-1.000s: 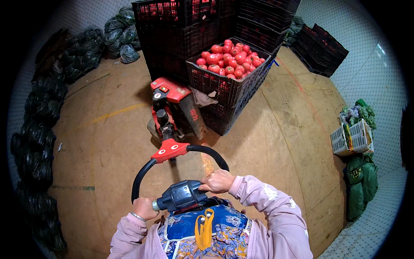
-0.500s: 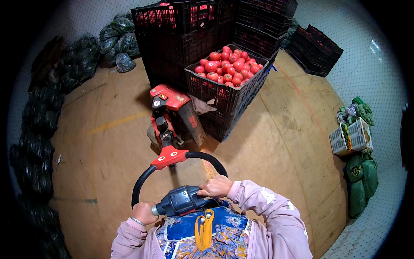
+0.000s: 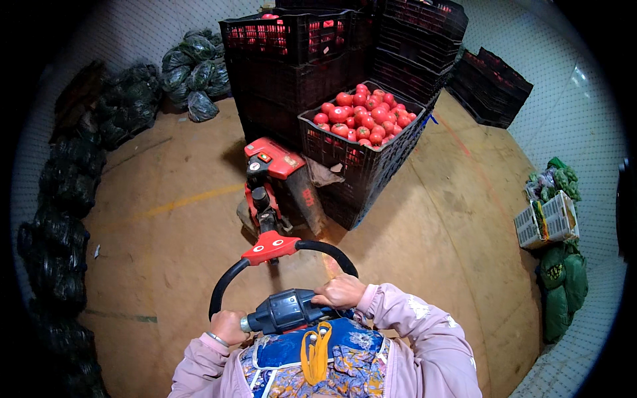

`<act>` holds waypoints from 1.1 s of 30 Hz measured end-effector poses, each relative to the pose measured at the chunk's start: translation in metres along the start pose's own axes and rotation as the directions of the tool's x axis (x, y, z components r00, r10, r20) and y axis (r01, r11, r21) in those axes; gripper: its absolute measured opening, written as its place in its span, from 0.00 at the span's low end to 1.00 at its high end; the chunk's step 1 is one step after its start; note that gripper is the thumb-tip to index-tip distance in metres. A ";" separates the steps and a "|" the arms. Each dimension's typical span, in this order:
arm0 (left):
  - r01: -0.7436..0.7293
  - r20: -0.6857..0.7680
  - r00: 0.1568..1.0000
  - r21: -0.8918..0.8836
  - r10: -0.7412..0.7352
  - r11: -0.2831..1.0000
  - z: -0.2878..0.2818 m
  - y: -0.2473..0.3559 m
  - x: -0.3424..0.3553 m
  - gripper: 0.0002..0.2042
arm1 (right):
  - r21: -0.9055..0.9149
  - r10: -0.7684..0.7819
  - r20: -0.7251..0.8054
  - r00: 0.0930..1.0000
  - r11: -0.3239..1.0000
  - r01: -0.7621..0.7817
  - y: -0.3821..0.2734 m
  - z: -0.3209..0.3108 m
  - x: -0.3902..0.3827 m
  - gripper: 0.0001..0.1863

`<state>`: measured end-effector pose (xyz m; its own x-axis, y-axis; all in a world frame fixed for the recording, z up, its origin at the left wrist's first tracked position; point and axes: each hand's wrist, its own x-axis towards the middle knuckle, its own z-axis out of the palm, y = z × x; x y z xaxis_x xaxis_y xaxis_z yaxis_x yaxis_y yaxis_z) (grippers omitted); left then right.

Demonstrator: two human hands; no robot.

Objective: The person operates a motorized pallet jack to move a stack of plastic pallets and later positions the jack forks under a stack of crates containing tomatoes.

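Observation:
A red pallet jack (image 3: pixel 275 176) stands in front of me, its forks under a stack of black crates (image 3: pixel 361 166). The top crate is heaped with red tomatoes (image 3: pixel 363 114). Both hands grip the jack's black loop handle (image 3: pixel 282 265): my left hand (image 3: pixel 229 326) on its lower left end, my right hand (image 3: pixel 340 292) on the lower right, next to the grey control head (image 3: pixel 286 310).
More black crates, some with tomatoes, are stacked behind (image 3: pixel 312 46) and at the back right (image 3: pixel 490 86). Dark net sacks (image 3: pixel 63 199) line the left wall and back corner. A white crate of greens (image 3: pixel 547 215) and green sacks (image 3: pixel 564 288) sit at right. Floor is brown boards.
The jack and the crate stack have shifted a little to the right and nearer in view. My hands keep their grip on the handle.

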<state>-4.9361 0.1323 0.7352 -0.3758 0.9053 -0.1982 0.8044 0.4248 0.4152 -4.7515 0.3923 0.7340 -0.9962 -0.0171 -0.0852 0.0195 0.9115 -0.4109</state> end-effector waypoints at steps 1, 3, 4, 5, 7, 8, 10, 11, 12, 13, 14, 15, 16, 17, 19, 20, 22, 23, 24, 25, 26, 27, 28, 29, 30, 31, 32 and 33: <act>-0.004 -0.004 1.000 0.009 0.004 1.000 0.000 -0.001 0.001 0.07 | -0.005 0.005 0.001 1.000 1.000 -0.005 0.000 0.000 0.001 0.25; -0.006 -0.012 1.000 0.026 0.007 1.000 0.001 -0.002 0.002 0.07 | -0.014 0.012 0.005 1.000 1.000 -0.012 0.000 -0.001 0.003 0.24; -0.002 -0.011 1.000 0.024 0.003 1.000 0.001 -0.002 0.002 0.07 | -0.014 0.007 0.002 1.000 1.000 -0.007 0.000 -0.001 0.004 0.24; 0.000 -0.009 1.000 0.023 0.000 1.000 0.001 -0.003 0.003 0.07 | -0.012 0.004 -0.002 1.000 1.000 -0.004 0.001 -0.001 0.004 0.24; 0.003 -0.015 1.000 0.021 -0.002 1.000 0.000 -0.004 0.005 0.07 | -0.022 0.004 -0.001 1.000 1.000 -0.004 0.000 -0.004 0.005 0.24; 0.004 -0.018 1.000 0.019 -0.004 1.000 0.000 -0.004 0.005 0.08 | -0.029 0.009 0.006 1.000 1.000 -0.009 -0.001 -0.005 0.005 0.24; 0.006 -0.024 1.000 0.020 -0.005 1.000 0.002 -0.005 0.007 0.08 | -0.030 0.009 0.005 1.000 1.000 -0.009 -0.001 -0.004 0.007 0.24; 0.008 -0.030 1.000 0.022 -0.007 1.000 0.003 -0.008 0.008 0.08 | -0.025 0.002 -0.003 1.000 1.000 -0.002 0.001 -0.002 0.008 0.24; 0.010 -0.036 0.999 0.024 -0.009 1.000 0.004 -0.010 0.009 0.09 | -0.020 -0.005 -0.011 1.000 1.000 0.005 0.003 -0.001 0.010 0.24; 0.017 -0.033 0.999 0.027 -0.016 0.999 0.005 -0.012 0.009 0.09 | -0.009 -0.016 -0.017 1.000 1.000 0.016 0.004 -0.001 0.011 0.24; 0.021 -0.030 0.999 0.027 -0.021 0.999 0.005 -0.013 0.012 0.09 | 0.001 -0.022 -0.022 1.000 1.000 0.022 0.005 -0.002 0.012 0.24; 0.026 -0.027 0.999 0.029 -0.026 0.999 0.004 -0.014 0.014 0.09 | 0.011 -0.030 -0.028 0.999 0.999 0.030 0.006 -0.003 0.014 0.24; 0.029 -0.017 0.999 0.046 -0.028 0.999 0.001 -0.016 0.015 0.08 | 0.019 -0.027 -0.026 0.999 0.999 0.028 0.006 -0.005 0.017 0.24; 0.026 -0.004 1.000 0.059 -0.026 0.998 0.001 -0.017 0.016 0.08 | 0.026 -0.018 -0.022 1.000 0.999 0.018 0.005 -0.006 0.018 0.24; 0.025 0.010 1.000 0.069 -0.026 0.997 0.001 -0.020 0.019 0.08 | 0.024 -0.009 -0.002 1.000 1.000 0.009 0.006 -0.006 0.021 0.24; 0.024 0.011 1.000 0.071 -0.025 0.997 -0.002 -0.019 0.021 0.08 | 0.015 -0.008 0.008 1.000 1.000 0.008 0.006 -0.007 0.021 0.24; 0.015 0.013 1.000 0.086 -0.016 0.996 -0.003 -0.020 0.025 0.08 | 0.001 0.002 0.013 1.000 1.000 -0.002 0.007 -0.010 0.021 0.25; 0.011 0.016 1.000 0.100 -0.013 0.995 -0.001 -0.023 0.026 0.08 | 0.002 0.007 0.010 1.000 1.000 -0.007 0.007 -0.009 0.022 0.24; 0.006 0.020 1.000 0.115 -0.009 0.993 0.000 -0.027 0.028 0.08 | 0.002 0.013 0.006 1.000 1.000 -0.013 0.008 -0.008 0.024 0.24; 0.001 0.015 1.000 0.109 -0.003 0.994 0.001 -0.030 0.028 0.08 | 0.021 0.005 -0.005 1.000 1.000 -0.005 0.008 -0.007 0.025 0.24; -0.003 0.008 1.000 0.099 0.003 0.995 0.003 -0.033 0.030 0.08 | 0.038 -0.002 -0.011 1.000 0.999 0.002 0.010 -0.008 0.027 0.24; -0.008 0.001 1.000 0.088 0.008 0.996 0.003 -0.035 0.033 0.08 | 0.054 -0.009 -0.018 1.000 0.998 0.010 0.012 -0.010 0.029 0.25; -0.007 0.000 1.000 0.079 0.007 0.997 0.002 -0.037 0.036 0.08 | 0.055 -0.013 -0.025 1.000 0.998 0.015 0.013 -0.011 0.031 0.25; -0.006 -0.002 1.000 0.069 0.006 0.998 0.001 -0.038 0.037 0.08 | 0.055 -0.018 -0.030 0.999 0.998 0.020 0.013 -0.012 0.033 0.25; -0.004 -0.003 1.000 0.058 0.004 0.998 0.000 -0.038 0.038 0.08 | 0.055 -0.023 -0.036 0.999 0.998 0.025 0.014 -0.012 0.034 0.25; -0.002 0.002 1.000 0.054 0.002 0.999 -0.001 -0.037 0.039 0.08 | 0.064 -0.014 -0.032 0.999 0.998 0.016 0.014 -0.012 0.034 0.25; 0.002 0.005 1.000 0.053 -0.003 0.999 -0.007 -0.034 0.040 0.08 | 0.072 -0.009 -0.030 1.000 0.997 0.011 0.013 -0.014 0.036 0.25; 0.008 0.007 1.000 0.052 -0.008 0.999 -0.011 -0.032 0.041 0.08 | 0.080 -0.005 -0.027 1.000 0.997 0.007 0.013 -0.015 0.038 0.25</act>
<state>-4.9827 0.1558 0.7238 -0.3789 0.9019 -0.2076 0.8243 0.4309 0.3674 -4.7900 0.4097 0.7393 -0.9982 -0.0103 -0.0584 0.0192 0.8754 -0.4830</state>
